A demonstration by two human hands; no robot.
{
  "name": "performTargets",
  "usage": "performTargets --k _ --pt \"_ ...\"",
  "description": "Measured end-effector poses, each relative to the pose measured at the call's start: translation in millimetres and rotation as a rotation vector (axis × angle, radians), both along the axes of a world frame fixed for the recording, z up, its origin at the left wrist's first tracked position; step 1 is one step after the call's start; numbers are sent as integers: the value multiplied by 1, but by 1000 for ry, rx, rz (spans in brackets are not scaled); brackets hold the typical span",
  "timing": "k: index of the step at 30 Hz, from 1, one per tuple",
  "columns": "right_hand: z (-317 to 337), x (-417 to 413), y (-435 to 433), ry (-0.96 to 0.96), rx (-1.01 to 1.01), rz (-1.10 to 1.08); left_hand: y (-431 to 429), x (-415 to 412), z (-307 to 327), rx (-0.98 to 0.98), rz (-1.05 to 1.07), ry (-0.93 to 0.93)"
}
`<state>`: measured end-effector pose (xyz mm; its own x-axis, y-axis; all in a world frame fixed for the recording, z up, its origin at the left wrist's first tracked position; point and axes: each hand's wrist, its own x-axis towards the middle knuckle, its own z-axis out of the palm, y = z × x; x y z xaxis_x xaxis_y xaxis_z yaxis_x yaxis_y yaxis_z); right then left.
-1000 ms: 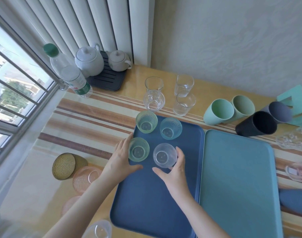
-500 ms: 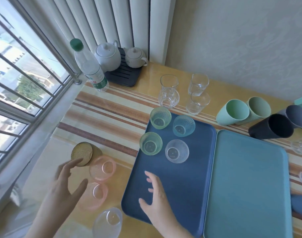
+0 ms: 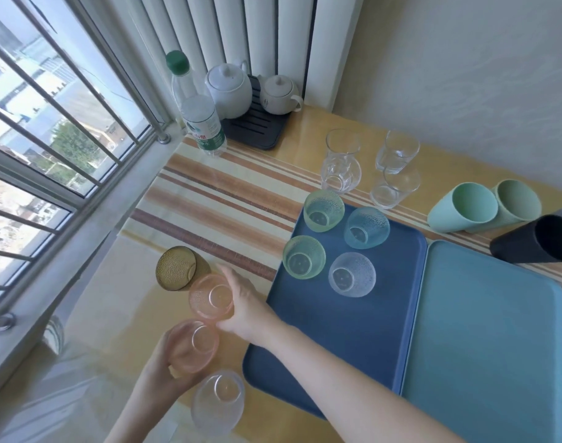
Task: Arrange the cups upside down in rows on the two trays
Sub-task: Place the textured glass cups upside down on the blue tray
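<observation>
Several small textured cups stand upside down at the far end of the dark blue tray (image 3: 353,340): two green (image 3: 324,211) (image 3: 304,257), one blue (image 3: 366,227), one clear (image 3: 352,274). The light blue tray (image 3: 484,346) lies beside it on the right. Left of the trays, my right hand (image 3: 246,306) wraps the far pink cup (image 3: 211,297), and my left hand (image 3: 164,367) wraps the near pink cup (image 3: 193,345). An amber cup (image 3: 177,267) and a clear cup (image 3: 217,401) lie nearby on the table.
Clear glasses (image 3: 340,161) (image 3: 396,169) stand behind the dark tray. Green mugs (image 3: 458,207) and a black mug (image 3: 535,244) lie at the right. A water bottle (image 3: 198,107) and two teapots (image 3: 230,86) on a black rack stand by the window.
Both hands left the cups on the dark blue tray and swung left. They have closed around the two pink cups on the table. The view also shifted left.
</observation>
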<state>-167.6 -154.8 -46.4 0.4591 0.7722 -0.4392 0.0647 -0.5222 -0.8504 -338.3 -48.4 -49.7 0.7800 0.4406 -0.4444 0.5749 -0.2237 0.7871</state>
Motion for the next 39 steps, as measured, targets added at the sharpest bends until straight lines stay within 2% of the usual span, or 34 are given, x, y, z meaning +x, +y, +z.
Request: performTargets --k 6,14,18,22,30,36,39 --pt "0 -5 -2 -42 45 -93 5 8 10 24 11 -14" --pt "25 -21 -85 -47 149 -456 10 22 55 101 6 -87" --pt "26 -22 -133 -75 93 -649 -18 54 66 155 -128 -158" --pt "20 -22 -158 -75 62 -773 -53 91 46 173 -301 -172" --pt "1 -22 -164 -72 26 -847 -74 118 -2 180 -386 -151" --pt "-3 -28 -169 -45 8 -824 -70 121 -10 128 -382 -191" --pt "-3 -28 -167 -52 9 -810 -71 118 -15 182 -354 -207"
